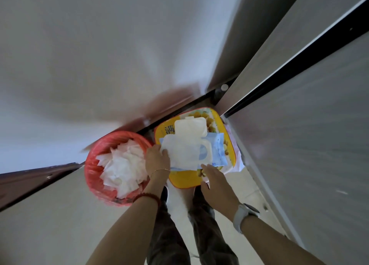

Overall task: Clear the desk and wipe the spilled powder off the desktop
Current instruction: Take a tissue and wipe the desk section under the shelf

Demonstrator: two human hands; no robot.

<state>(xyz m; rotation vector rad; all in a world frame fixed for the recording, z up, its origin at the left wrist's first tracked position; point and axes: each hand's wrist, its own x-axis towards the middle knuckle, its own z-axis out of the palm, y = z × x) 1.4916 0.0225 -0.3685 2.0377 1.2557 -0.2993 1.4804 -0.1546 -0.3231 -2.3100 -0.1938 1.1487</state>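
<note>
A blue pack of wet wipes (pixel 218 151) lies on a yellow patterned stool top (pixel 185 180), its white lid (pixel 189 127) flipped open toward the far side. A white wipe (pixel 182 153) is spread over the pack's opening. My left hand (pixel 157 159) grips the wipe's left edge. My right hand (pixel 214 183) has its fingers apart, fingertips touching the pack's near edge. The desk and the powder are out of view.
A round bin with a red liner (pixel 89 172), filled with several crumpled white wipes (pixel 123 165), stands just left of the stool. Grey cabinet panels (pixel 299 145) rise close on the right. My legs stand on a pale tiled floor (pixel 50 214) below.
</note>
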